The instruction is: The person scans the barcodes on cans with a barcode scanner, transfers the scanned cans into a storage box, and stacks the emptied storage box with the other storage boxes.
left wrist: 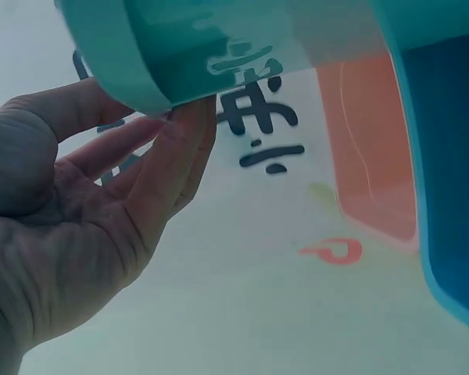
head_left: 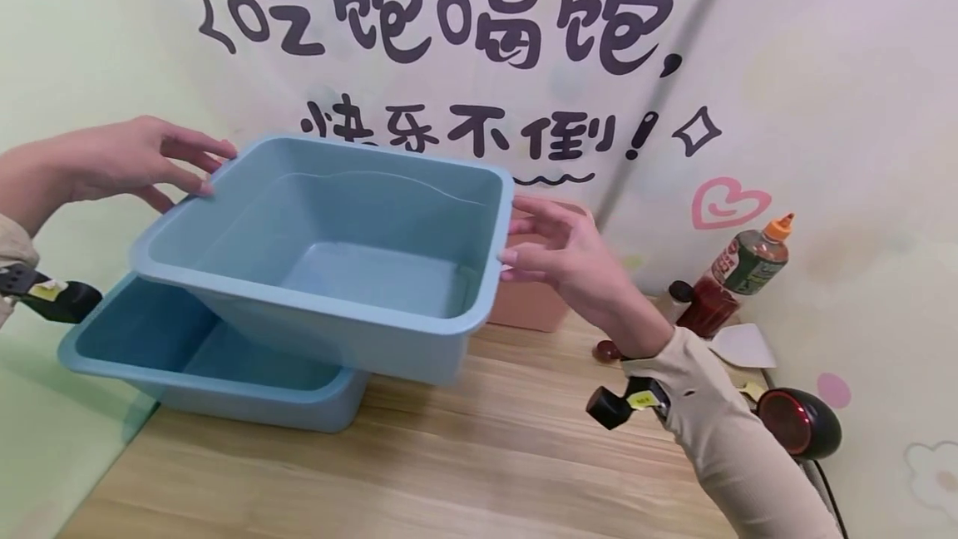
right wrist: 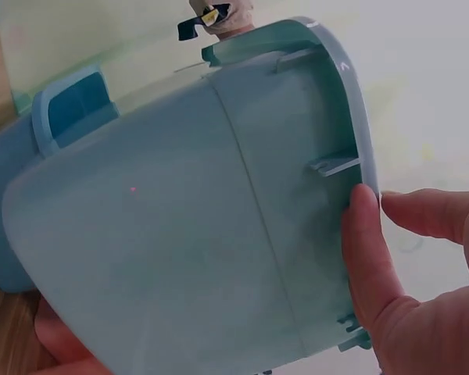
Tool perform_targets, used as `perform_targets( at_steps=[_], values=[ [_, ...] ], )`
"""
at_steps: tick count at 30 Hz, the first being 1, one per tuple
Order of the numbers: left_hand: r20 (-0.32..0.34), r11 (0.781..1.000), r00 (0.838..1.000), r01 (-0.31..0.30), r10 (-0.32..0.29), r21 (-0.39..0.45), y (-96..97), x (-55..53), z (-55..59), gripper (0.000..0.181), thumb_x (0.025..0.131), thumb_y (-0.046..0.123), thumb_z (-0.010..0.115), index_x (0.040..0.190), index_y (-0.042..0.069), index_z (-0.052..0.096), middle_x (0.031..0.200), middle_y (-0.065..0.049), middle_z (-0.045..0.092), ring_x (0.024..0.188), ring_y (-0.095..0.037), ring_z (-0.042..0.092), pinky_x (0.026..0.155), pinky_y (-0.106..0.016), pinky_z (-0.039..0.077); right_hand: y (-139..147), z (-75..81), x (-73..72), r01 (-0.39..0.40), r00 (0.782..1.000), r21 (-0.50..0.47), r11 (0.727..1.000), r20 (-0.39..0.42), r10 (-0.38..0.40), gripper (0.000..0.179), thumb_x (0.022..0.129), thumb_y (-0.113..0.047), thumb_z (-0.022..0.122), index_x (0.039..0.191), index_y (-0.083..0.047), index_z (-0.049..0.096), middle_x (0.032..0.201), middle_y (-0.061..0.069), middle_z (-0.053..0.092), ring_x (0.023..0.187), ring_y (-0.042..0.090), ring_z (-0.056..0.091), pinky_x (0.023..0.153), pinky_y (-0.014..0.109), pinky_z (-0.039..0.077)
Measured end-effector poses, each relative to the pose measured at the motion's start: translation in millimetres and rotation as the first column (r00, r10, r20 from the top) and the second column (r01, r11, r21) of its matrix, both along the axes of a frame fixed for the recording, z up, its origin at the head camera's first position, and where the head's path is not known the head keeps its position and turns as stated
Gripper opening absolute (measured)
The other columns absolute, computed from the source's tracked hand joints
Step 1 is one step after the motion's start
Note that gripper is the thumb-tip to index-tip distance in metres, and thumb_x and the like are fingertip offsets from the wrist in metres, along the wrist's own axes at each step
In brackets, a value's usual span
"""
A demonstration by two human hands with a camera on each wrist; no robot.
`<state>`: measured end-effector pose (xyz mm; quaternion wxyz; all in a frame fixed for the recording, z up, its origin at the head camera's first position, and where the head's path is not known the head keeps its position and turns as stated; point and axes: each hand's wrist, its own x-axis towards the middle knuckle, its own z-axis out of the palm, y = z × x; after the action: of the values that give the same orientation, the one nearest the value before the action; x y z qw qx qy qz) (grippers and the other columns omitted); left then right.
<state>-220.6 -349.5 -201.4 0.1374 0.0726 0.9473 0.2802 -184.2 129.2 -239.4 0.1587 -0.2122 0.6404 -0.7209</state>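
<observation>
A light blue plastic basin (head_left: 322, 348) is held up in the air, tilted toward me, between both hands. My left hand (head_left: 142, 158) grips its rim at the left end; in the left wrist view thumb and fingers pinch that rim (left wrist: 113, 62). At the right end my right hand (head_left: 572, 260) pinches the rim, fingers beneath the lip and thumb on the outer side, as the right wrist view shows. Below and behind it on the left, a second, darker blue basin (head_left: 254, 406) stands on the table, partly hidden by the raised one.
A pink bin (head_left: 531, 306) stands against the back wall, mostly hidden by my right hand. On the wooden table's (head_left: 464, 456) right side are a sauce bottle (head_left: 737, 269) with an orange cap, a small black-capped bottle (head_left: 677, 298) and a black rounded device (head_left: 801, 422) with a cable.
</observation>
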Motion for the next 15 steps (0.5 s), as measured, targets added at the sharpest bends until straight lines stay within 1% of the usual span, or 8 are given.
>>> perform_targets(
  at_steps=[3, 5, 8, 11, 13, 15],
  values=[
    [0.000, 0.999, 1.000, -0.014, 0.014, -0.031, -14.9, -1.1, 0.1, 0.073, 0.097, 0.025, 0.065, 0.154, -0.002, 0.027, 0.147, -0.041, 0.037, 0.101, -0.034, 0.068, 0.078, -0.053, 0.060, -15.6, -0.5, -1.3, -0.005, 1.000, -0.020, 1.000, -0.002, 0.005, 0.066, 0.087, 0.013, 0.063, 0.148, -0.002, 0.044, 0.113, 0.016, 0.064, 0.088, 0.019, 0.074, 0.081, 0.045, 0.061],
    [0.000, 0.998, 0.999, -0.036, 0.036, -0.052, -24.5, -1.2, -0.4, 0.074, 0.097, 0.026, 0.065, 0.154, -0.002, 0.027, 0.147, -0.042, 0.036, 0.098, -0.033, 0.068, 0.078, -0.054, 0.060, -25.6, -1.1, -1.4, -0.011, 1.000, -0.037, 0.999, 0.003, 0.011, 0.066, 0.087, 0.013, 0.063, 0.148, -0.002, 0.044, 0.114, 0.015, 0.063, 0.087, 0.018, 0.074, 0.082, 0.043, 0.061],
    [0.015, 0.996, 0.998, -0.055, 0.056, -0.076, -38.7, -0.5, -0.9, 0.075, 0.097, 0.026, 0.065, 0.153, -0.004, 0.025, 0.146, -0.044, 0.033, 0.095, -0.031, 0.068, 0.077, -0.055, 0.060, -39.9, -2.6, -1.1, -0.016, 1.000, -0.061, 0.998, 0.013, 0.017, 0.067, 0.086, 0.014, 0.062, 0.148, -0.001, 0.043, 0.116, 0.018, 0.061, 0.084, 0.016, 0.074, 0.082, 0.040, 0.062],
    [0.034, 0.993, 0.997, -0.065, 0.069, -0.096, -51.4, 0.7, -1.1, 0.075, 0.098, 0.022, 0.064, 0.153, -0.006, 0.022, 0.145, -0.046, 0.031, 0.091, -0.029, 0.069, 0.075, -0.056, 0.060, -52.9, -4.7, -0.1, -0.016, 0.999, -0.070, 0.997, 0.030, 0.018, 0.068, 0.086, 0.015, 0.063, 0.148, 0.000, 0.042, 0.119, 0.021, 0.059, 0.084, 0.016, 0.074, 0.082, 0.041, 0.061],
    [0.045, 0.992, 0.996, -0.068, 0.073, -0.109, -58.7, 1.0, -0.8, 0.075, 0.098, 0.019, 0.063, 0.153, -0.007, 0.019, 0.144, -0.047, 0.030, 0.090, -0.031, 0.069, 0.075, -0.057, 0.059, -60.7, -6.0, 0.7, -0.009, 0.999, -0.070, 0.998, 0.042, 0.012, 0.070, 0.085, 0.015, 0.064, 0.149, -0.001, 0.041, 0.120, 0.022, 0.058, 0.085, 0.015, 0.073, 0.082, 0.041, 0.061],
    [0.057, 0.989, 0.995, -0.074, 0.082, -0.126, -65.8, 0.1, -0.4, 0.075, 0.098, 0.016, 0.062, 0.154, -0.007, 0.017, 0.144, -0.048, 0.028, 0.090, -0.036, 0.068, 0.074, -0.059, 0.059, -68.1, -7.4, 0.8, -0.001, 0.999, -0.065, 0.998, 0.052, 0.004, 0.071, 0.085, 0.014, 0.065, 0.150, -0.003, 0.040, 0.122, 0.023, 0.058, 0.086, 0.015, 0.073, 0.082, 0.041, 0.061]
  ],
)
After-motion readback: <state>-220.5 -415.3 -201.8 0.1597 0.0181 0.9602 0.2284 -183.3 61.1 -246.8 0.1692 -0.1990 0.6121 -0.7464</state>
